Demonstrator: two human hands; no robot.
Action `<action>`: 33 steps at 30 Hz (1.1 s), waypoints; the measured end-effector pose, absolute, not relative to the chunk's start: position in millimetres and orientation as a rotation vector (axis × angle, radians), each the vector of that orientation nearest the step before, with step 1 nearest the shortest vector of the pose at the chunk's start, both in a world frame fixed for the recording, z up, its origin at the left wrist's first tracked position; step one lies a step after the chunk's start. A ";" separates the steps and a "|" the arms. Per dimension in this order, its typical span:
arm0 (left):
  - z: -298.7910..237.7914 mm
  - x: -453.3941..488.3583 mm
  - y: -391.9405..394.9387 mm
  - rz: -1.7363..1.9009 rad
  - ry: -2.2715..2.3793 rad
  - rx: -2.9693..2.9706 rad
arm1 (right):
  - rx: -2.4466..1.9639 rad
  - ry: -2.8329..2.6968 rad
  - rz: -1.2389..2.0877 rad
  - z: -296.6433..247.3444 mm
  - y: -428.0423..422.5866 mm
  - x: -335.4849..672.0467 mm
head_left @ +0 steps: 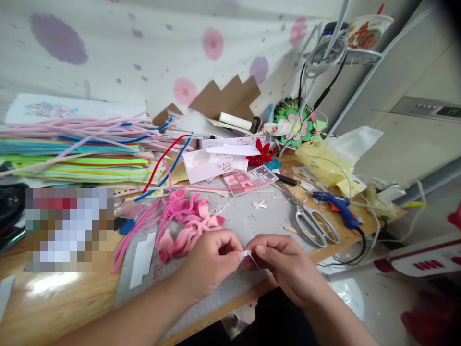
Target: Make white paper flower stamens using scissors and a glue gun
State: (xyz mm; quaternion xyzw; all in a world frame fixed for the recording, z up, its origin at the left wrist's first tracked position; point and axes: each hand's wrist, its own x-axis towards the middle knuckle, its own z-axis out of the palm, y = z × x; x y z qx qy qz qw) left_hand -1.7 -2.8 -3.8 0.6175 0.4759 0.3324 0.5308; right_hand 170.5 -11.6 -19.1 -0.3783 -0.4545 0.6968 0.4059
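Note:
Above the front edge of the grey cutting mat point(252, 221), my two hands meet over a small white strip point(247, 253). My left hand point(216, 259) pinches its left end between thumb and fingertips. At the other end, the closed fingers of my right hand point(283, 259) grip the strip, and a thin white tail hangs down beside them. Whether the strip is paper or tape, I cannot tell. Just beyond my left hand lie pink fuzzy-stem petals point(189, 230) and loose pink pipe cleaners point(144, 221). A cut white paper piece point(143, 259) rests on the mat to the left.
Grey-handled scissors point(309, 221) and a blue glue gun point(338, 206) with its cable lie at right. Bundles of coloured pipe cleaners point(79, 149) fill the back left. A pink palette point(250, 179), white box point(209, 166) and red flower point(262, 153) stand behind the mat.

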 end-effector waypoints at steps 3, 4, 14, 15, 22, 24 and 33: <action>-3.3 -2.0 -2.1 0.799 1.127 1.468 | -0.973 -1.136 1.757 -17.6 -11.3 169.9; -3.1 -2.0 -2.1 0.795 1.127 1.471 | -0.986 -1.134 1.752 -17.3 -11.0 169.5; -4.9 -1.0 -4.9 0.810 1.142 1.499 | -1.118 -1.253 1.588 -17.8 -8.7 165.4; -4.8 -0.9 -5.2 0.808 1.145 1.502 | -1.138 -1.277 1.558 -17.3 -8.6 164.7; -0.8 -1.4 -7.3 0.826 1.143 1.599 | -1.236 -1.405 1.412 -14.7 -10.1 159.9; 0.0 -1.3 -7.8 0.829 1.124 1.621 | -1.265 -1.419 1.382 -13.8 -11.1 159.4; -4.8 1.4 -10.5 0.868 1.162 1.707 | -1.224 -1.380 1.414 -15.4 -11.5 161.0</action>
